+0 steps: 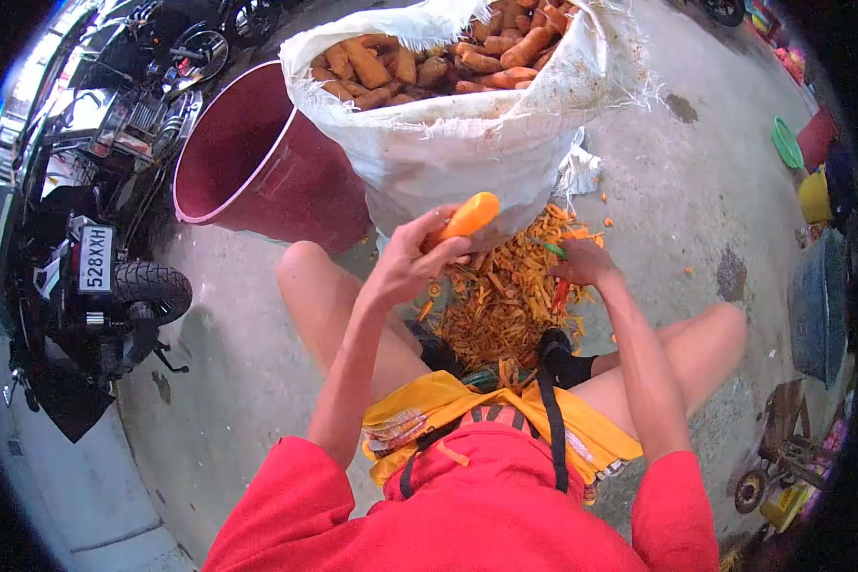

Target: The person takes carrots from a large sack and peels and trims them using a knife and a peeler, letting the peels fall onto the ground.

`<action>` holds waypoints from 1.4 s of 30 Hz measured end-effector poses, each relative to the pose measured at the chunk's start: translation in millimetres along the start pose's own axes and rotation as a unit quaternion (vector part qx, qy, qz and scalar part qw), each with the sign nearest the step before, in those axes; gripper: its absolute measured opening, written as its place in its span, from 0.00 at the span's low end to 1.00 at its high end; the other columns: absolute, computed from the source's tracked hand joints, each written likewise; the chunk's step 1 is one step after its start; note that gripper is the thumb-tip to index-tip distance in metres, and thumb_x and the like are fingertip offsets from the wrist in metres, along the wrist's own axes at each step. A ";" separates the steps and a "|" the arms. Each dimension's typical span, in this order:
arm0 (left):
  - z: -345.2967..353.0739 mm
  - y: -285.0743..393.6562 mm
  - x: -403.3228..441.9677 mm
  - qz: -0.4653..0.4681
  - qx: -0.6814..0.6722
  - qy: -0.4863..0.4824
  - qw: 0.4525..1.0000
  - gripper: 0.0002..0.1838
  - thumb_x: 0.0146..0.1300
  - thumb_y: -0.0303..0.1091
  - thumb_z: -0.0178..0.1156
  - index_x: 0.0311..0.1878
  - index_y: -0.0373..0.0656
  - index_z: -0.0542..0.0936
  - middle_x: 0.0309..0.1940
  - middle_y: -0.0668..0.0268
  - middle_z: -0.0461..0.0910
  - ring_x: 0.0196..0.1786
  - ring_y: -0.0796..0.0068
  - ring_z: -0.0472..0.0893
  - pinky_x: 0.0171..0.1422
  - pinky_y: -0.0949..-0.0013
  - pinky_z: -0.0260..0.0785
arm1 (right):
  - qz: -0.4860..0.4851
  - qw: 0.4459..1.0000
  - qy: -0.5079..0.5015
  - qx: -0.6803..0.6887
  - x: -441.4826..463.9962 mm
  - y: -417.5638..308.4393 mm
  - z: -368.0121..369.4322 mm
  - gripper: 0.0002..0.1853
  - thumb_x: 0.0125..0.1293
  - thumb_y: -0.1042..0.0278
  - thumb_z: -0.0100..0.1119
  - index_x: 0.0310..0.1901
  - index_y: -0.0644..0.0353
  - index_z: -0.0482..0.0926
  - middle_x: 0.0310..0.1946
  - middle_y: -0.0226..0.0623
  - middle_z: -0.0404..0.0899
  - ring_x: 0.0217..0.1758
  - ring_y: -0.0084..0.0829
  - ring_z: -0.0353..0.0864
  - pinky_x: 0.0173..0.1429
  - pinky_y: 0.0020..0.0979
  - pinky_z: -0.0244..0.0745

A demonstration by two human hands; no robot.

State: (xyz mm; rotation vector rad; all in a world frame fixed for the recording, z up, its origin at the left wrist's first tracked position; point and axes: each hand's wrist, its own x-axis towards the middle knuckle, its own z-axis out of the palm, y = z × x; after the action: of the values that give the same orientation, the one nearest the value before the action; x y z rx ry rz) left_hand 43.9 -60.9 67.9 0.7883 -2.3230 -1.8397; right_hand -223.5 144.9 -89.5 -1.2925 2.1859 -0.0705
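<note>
My left hand (pixel 408 259) is closed around a carrot (pixel 473 214), its bright orange end pointing up and away from me. To the right, my right hand (pixel 586 264) grips what looks like a peeler (pixel 554 250); a green part sticks out past the fingers and a red part shows below them. The fingers hide much of it. Between my feet lies a heap of orange carrot peelings (pixel 496 310), below both hands. Just beyond them stands a white woven sack (pixel 448 157), full of carrots (pixel 429 71) with duller, browner skins. Carrot and tool are apart.
A large dark red tub (pixel 305 181) leans beside the sack on the left. Parked motorcycles (pixel 124 286) line the left side. On the right are a grey basin (pixel 818 305), a green-rimmed item (pixel 786 143) and a small wheeled cart (pixel 772 458). Scraps dot the concrete floor.
</note>
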 end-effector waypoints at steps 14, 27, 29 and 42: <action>-155.1 -7.8 33.8 0.267 -0.697 0.064 0.662 0.13 0.80 0.37 0.53 0.56 0.39 0.79 0.25 0.76 0.71 0.26 0.85 0.67 0.34 0.77 0.62 | 0.002 1.000 -0.017 -0.008 5.4 8.6 9.0 0.29 0.60 0.41 0.71 0.48 0.63 0.83 0.47 0.54 0.86 0.54 0.55 0.84 0.55 0.53 0.78; -51.4 117.1 113.6 0.328 0.137 0.111 0.928 0.13 0.68 0.33 0.66 0.50 0.36 0.88 0.36 0.64 0.88 0.35 0.79 0.82 0.41 0.71 0.75 | -0.022 0.995 0.092 0.036 -31.4 -4.9 -31.5 0.26 0.62 0.44 0.69 0.47 0.61 0.81 0.46 0.50 0.85 0.56 0.54 0.81 0.58 0.51 0.76; -50.8 132.2 167.8 0.374 0.230 0.123 0.890 0.14 0.67 0.36 0.68 0.51 0.38 0.88 0.40 0.59 0.90 0.39 0.71 0.87 0.47 0.66 0.78 | -0.034 0.994 0.090 0.044 -44.7 -17.1 -57.3 0.25 0.62 0.46 0.69 0.48 0.61 0.81 0.48 0.51 0.84 0.55 0.54 0.81 0.59 0.50 0.76; -32.1 149.4 257.0 0.435 0.553 -0.103 0.703 0.25 0.57 0.32 0.69 0.61 0.47 0.82 0.52 0.56 0.81 0.60 0.52 0.79 0.63 0.53 0.74 | -0.033 0.995 0.098 0.015 -44.9 1.8 -48.3 0.26 0.62 0.46 0.68 0.52 0.59 0.81 0.52 0.51 0.83 0.58 0.53 0.81 0.61 0.49 0.76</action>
State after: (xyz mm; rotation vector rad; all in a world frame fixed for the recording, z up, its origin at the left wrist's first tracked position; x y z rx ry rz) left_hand -218.1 -178.8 150.8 -0.5701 -2.9515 -0.0396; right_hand -233.8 170.5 -29.7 -1.3924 2.2951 -0.2661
